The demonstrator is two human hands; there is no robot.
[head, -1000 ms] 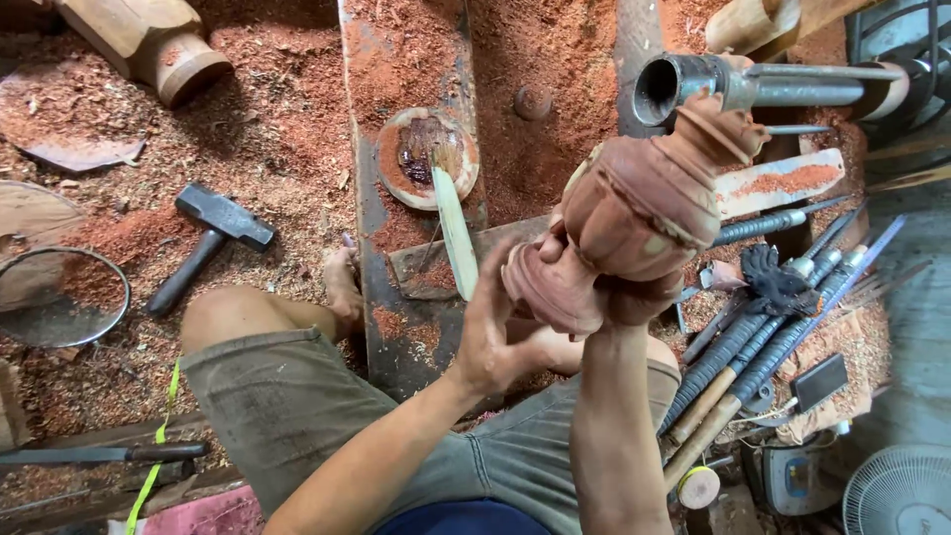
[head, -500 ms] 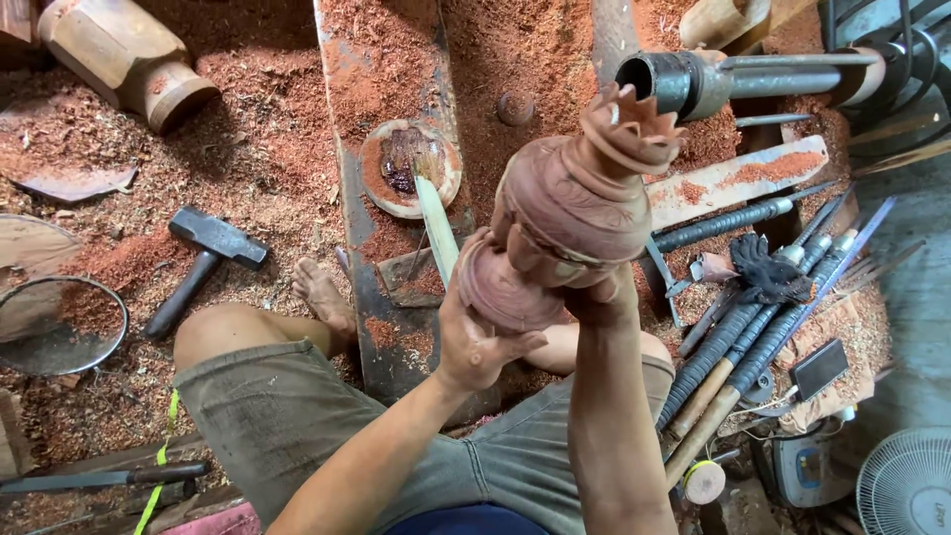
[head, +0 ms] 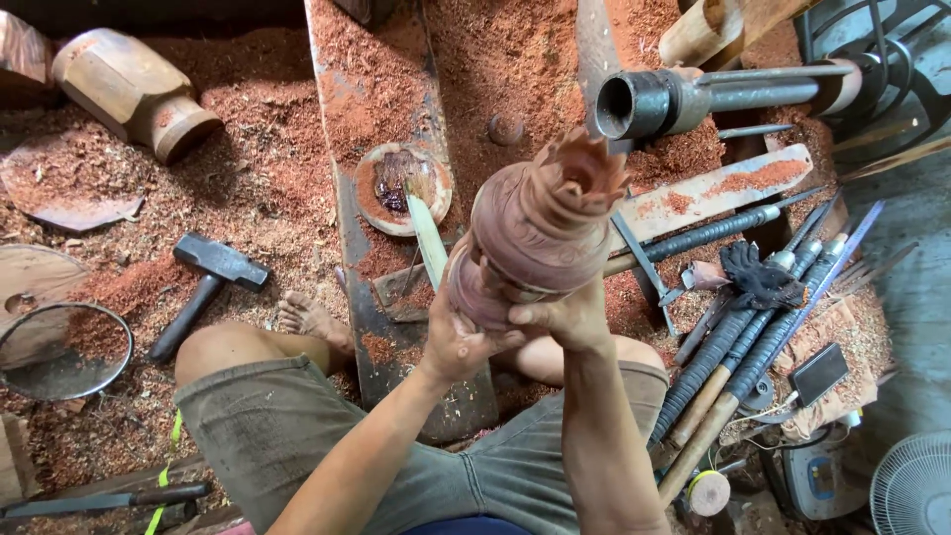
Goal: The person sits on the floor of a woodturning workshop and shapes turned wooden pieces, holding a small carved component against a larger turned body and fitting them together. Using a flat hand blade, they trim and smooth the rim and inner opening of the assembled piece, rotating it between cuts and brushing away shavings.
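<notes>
- The left hand [head: 458, 342] is clamped under the lower end of a turned wooden piece [head: 540, 233], fingers wrapped around its narrow base from the left.
- The right hand [head: 565, 317] is closed on the same base from the right, thumb across the front, so both hands grip the piece just beside each other and neither is clearly the nearer.
- The reddish-brown turned wooden piece is lifted off the floor, above the person's lap. Its long axis runs up and away from the hands, tilted to the right, with the carved, jagged crown at the far top end.
- That crown end points toward the open mouth of a dark metal tube [head: 639, 104], which lies near it but apart, up and to the right.
- Below the piece, a round dish [head: 404, 188] with dark paste sits on a plank, a pale stick [head: 428, 240] resting beside it.
- To the right lies a row of long-handled turning tools [head: 753, 337]; to the left a hammer [head: 206, 282] rests on red sawdust, with another turned block [head: 134, 91] further off.
</notes>
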